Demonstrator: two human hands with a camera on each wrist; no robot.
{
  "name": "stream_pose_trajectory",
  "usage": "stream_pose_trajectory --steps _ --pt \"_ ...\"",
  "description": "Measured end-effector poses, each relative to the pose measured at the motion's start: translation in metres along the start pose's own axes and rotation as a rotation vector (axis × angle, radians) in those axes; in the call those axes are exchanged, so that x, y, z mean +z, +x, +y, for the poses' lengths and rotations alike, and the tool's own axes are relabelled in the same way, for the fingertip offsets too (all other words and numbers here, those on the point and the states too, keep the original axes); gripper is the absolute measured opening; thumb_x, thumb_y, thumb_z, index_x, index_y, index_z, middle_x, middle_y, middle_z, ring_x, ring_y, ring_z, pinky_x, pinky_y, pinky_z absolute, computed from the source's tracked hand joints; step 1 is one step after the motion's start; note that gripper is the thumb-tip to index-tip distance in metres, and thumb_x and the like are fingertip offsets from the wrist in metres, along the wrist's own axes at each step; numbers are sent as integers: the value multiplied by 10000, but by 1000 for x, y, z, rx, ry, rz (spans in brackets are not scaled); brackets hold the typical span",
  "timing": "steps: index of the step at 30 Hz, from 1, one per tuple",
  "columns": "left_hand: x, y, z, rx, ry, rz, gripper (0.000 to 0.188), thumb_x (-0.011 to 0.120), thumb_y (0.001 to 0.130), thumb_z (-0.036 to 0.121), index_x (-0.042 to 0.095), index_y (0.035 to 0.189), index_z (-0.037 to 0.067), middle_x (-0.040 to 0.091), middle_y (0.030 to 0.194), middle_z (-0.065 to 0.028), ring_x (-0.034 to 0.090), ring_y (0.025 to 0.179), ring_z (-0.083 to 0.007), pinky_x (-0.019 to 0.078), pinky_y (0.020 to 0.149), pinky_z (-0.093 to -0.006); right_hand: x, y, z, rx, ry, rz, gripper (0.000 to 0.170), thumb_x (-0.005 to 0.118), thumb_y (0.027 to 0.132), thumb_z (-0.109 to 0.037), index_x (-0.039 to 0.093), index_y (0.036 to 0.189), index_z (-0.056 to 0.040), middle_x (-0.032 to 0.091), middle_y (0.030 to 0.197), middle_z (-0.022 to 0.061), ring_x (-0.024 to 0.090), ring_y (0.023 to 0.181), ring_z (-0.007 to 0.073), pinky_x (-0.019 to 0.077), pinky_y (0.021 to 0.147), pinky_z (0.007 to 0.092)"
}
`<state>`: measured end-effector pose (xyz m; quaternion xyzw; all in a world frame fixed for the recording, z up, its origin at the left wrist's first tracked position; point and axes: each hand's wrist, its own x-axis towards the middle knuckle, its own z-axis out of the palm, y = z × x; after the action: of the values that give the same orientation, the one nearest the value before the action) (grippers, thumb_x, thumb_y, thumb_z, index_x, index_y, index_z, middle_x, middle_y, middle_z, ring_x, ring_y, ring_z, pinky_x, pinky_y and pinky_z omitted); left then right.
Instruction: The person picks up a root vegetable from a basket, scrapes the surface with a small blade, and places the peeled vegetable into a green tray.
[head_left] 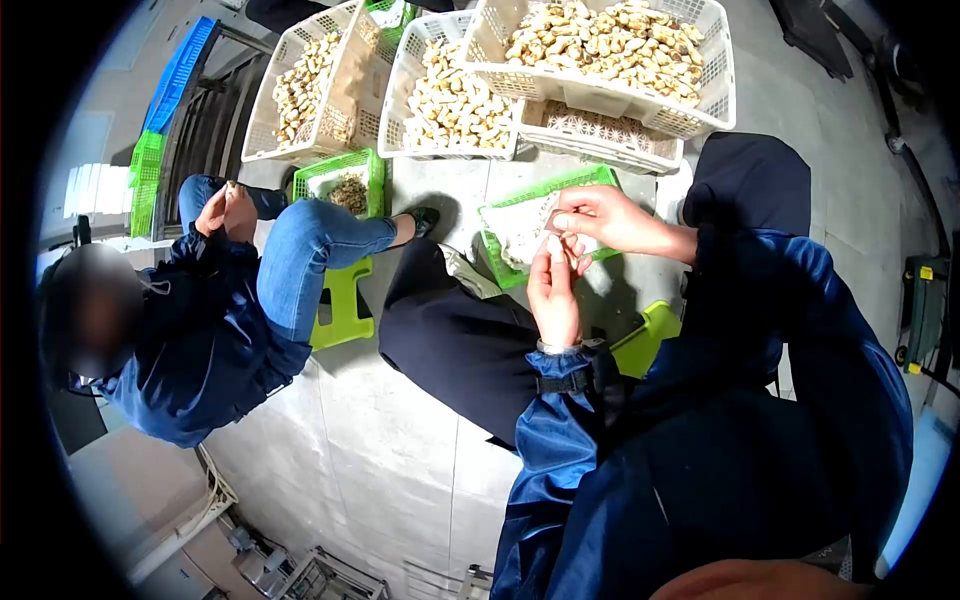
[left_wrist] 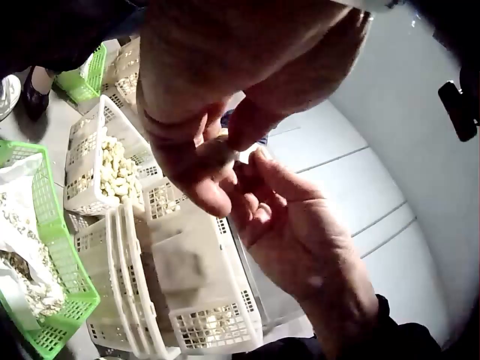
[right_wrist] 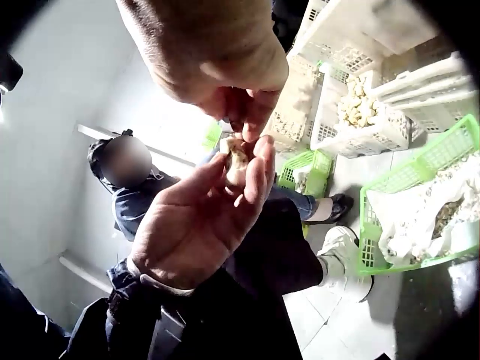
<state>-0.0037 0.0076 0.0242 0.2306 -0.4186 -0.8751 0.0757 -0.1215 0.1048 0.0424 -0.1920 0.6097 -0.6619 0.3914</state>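
Note:
My left hand (head_left: 556, 300) pinches a small pale mushroom (right_wrist: 237, 159) between thumb and fingers, cap and stem streaked white and brown. Its palm faces up in the right wrist view. Right above it, my right hand (head_left: 612, 220) has thumb and fingers curled together at the mushroom's top, pinching a small, thin, dark object (right_wrist: 235, 124); I cannot tell its kind. Both hands meet over a green basket (head_left: 490, 250) lined with a white bag, with pale trimmings (right_wrist: 450, 217) inside. In the left wrist view the left hand's fingers partly cover the work.
White crates (head_left: 400, 130) full of pale mushrooms (head_left: 455, 100) stand beyond the basket, some stacked. At left another person (head_left: 200, 330) sits by a smaller green basket (head_left: 376, 185). A green stool (head_left: 345, 305) is under that person, another (head_left: 648, 338) beside my legs.

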Motion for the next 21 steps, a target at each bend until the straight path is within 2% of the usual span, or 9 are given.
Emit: stream_pose_trajectory --steps 3,6,7,11,16,18,19,20,21 --pt "-5 3 0 51 -23 41 291 526 941 184 525 1165 -1 586 940 -37 569 841 -107 514 763 -272 -2 4 2 -190 -99 -6 159 565 898 -132 555 852 20 582 755 17 558 727 60 470 629 224" --pt "-8 2 -1 103 82 62 287 532 937 171 526 1161 -9 587 943 -41 571 842 -112 512 751 -265 -1 -2 -10 -183 -162 -118 146 572 891 -121 567 870 23 589 773 35 556 729 78 463 644 238" --pt "-9 2 -1 100 83 76 293 537 932 157 527 1170 -15 593 948 -49 576 843 -119 517 757 -273 -3 -2 -8 -252 -318 -109 143 572 885 -121 577 883 23 597 770 50 551 715 90 458 643 252" --pt "-10 0 -2 80 84 67 315 546 923 125 517 1198 -25 607 964 -69 586 847 -129 527 766 -283 -7 0 -6 -232 -384 -68 143 564 886 -132 581 877 10 596 758 50 546 730 80 457 652 254" --pt "-10 1 -1 111 105 73 318 556 915 108 521 1200 -27 612 961 -71 586 835 -119 528 742 -270 -3 -2 -8 -124 -95 -89 144 566 882 -135 579 863 7 585 750 46 552 738 90 456 642 275" --pt "-12 1 -2 130 125 76 318 557 914 104 522 1201 -28 615 958 -71 586 831 -115 528 736 -267 -2 -2 -13 -475 -484 -105 165 562 889 -147 573 837 9 583 750 35 547 742 77 453 635 270" --pt "-12 1 -1 118 151 70 314 558 913 100 524 1196 -32 615 947 -68 584 820 -110 527 728 -263 -4 -5 -14 -324 -478 -96 177 560 896 -157 570 827 6 581 753 23 538 744 65 450 634 260" --pt "-11 0 0 106 176 63 311 559 912 97 527 1191 -36 614 937 -64 582 810 -105 525 721 -259 -6 -4 -11 -324 -479 -94 177 560 896 -157 570 827 6 581 753 23 538 744 65 450 634 260" --pt "-7 0 1 132 189 69 306 557 913 96 530 1187 -39 615 914 -57 583 795 -104 520 712 -253 -10 0 -3 -213 -318 -92 178 560 895 -161 571 832 6 579 753 24 537 741 70 449 633 264"
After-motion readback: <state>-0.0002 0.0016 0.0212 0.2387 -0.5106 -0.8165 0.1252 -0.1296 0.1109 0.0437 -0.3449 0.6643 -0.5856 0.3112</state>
